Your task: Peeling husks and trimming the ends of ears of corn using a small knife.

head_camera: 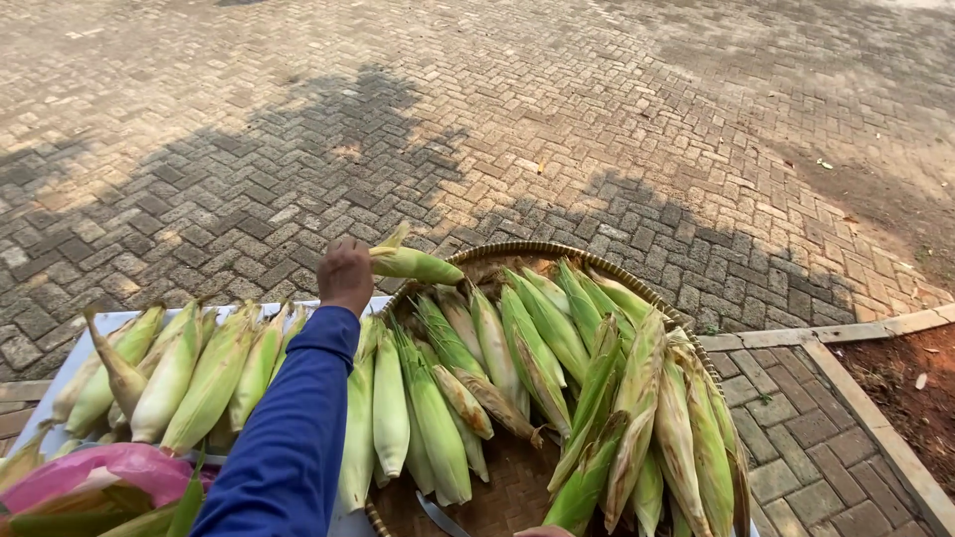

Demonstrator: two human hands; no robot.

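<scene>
The left hand [345, 275], blue sleeve [288, 438] stretched out, has its fingers wrapped tight around one green corn ear [413, 264], holding it just over the far rim of the round woven tray [517, 251]. More husked-green ears [557, 388] lie fanned across that tray, with another row [189, 373] on the white surface [99, 323] beside it. The right hand [542, 532] barely peeks in at the bottom edge; I cannot tell how its fingers sit.

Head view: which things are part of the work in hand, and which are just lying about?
In hand:
left hand
held corn ear
woven tray
tray corn
table corn

Lying about:
pink bag
brick paving
soil bed
</scene>
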